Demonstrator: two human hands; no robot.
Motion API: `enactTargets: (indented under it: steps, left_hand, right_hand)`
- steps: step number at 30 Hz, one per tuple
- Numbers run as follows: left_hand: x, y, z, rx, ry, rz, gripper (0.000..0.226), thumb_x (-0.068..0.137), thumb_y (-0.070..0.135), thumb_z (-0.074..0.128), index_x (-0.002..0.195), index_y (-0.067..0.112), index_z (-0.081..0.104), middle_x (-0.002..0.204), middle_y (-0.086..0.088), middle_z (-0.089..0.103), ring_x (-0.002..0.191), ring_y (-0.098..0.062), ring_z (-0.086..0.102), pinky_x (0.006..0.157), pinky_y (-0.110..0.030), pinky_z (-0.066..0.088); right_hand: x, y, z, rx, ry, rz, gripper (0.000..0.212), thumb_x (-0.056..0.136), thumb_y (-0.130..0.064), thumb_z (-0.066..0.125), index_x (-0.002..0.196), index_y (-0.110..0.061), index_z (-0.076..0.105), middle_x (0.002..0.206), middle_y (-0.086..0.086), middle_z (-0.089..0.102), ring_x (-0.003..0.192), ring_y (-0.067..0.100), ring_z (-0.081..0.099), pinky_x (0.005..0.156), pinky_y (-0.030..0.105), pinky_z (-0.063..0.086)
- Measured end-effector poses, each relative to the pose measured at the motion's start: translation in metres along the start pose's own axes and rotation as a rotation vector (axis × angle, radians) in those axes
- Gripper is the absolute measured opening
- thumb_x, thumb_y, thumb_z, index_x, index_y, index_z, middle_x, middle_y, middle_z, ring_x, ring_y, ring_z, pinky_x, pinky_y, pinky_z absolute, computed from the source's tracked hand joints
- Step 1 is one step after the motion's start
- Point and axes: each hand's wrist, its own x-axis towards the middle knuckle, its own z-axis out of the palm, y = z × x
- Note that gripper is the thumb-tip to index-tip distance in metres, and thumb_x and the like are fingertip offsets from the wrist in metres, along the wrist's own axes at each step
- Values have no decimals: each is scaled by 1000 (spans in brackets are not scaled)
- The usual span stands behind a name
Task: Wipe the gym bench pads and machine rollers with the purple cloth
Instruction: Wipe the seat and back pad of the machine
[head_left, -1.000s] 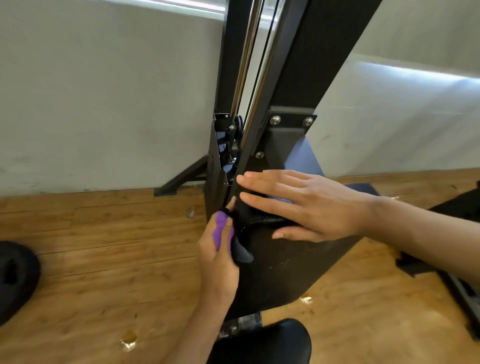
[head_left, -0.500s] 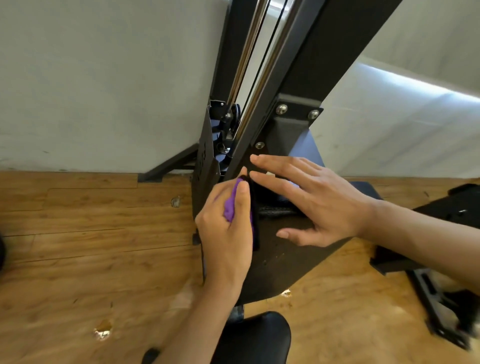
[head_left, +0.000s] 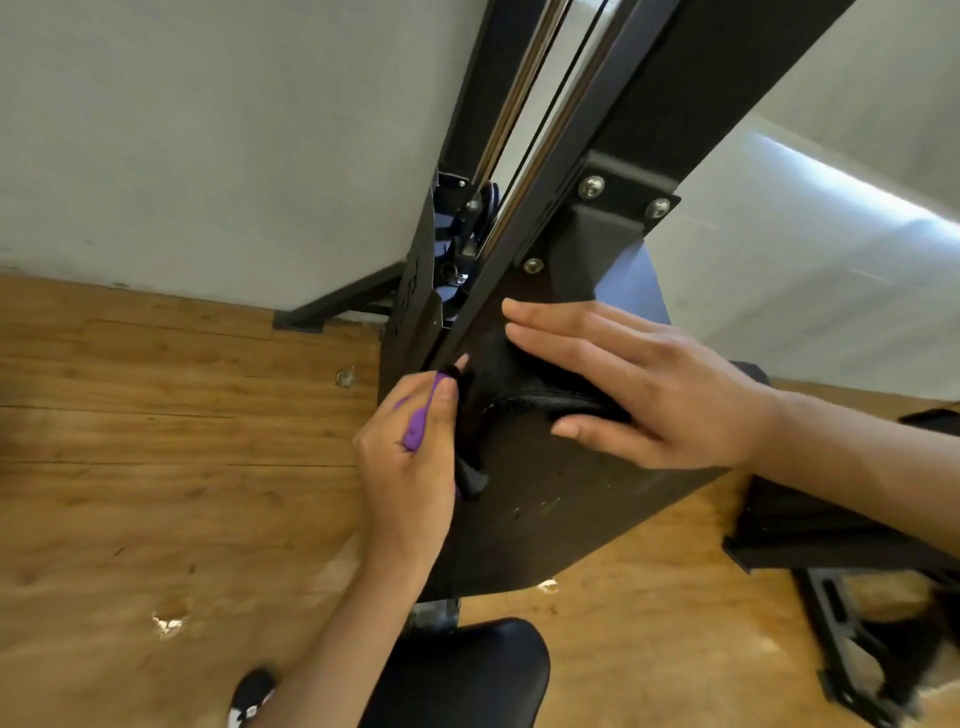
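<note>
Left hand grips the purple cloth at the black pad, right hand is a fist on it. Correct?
No. In the head view the right hand lies flat, fingers straight, on the black pad, not in a fist. The left hand does grip the purple cloth.

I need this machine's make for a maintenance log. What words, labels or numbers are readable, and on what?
No text can be read.
Faint marks on the black side plate, perhaps lettering, are too dark and oblique to read.
The purple cloth shows none.
</note>
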Motion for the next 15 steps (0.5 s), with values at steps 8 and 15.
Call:
enactTargets:
  steps: [8, 15]
  left_hand:
    - [6, 20, 0, -23, -57, 41, 33, 112, 32, 38, 132, 23, 63, 129, 8, 70, 127, -6, 61, 108, -32, 49]
    - [-17, -13, -15, 91, -60, -101, 34, 109, 39, 45, 134, 25, 63, 123, 14, 69, 118, 1, 63, 104, -37, 53]
  right_hand:
    - [0, 1, 6, 0, 54, 22, 63, 99, -35, 59, 147, 4, 45, 150, 18, 50, 141, 26, 47, 115, 42, 42]
    - [-1, -1, 10, -13, 40, 44, 64, 99, -36, 58, 146, 5, 45, 147, 19, 52, 138, 28, 50, 112, 44, 45]
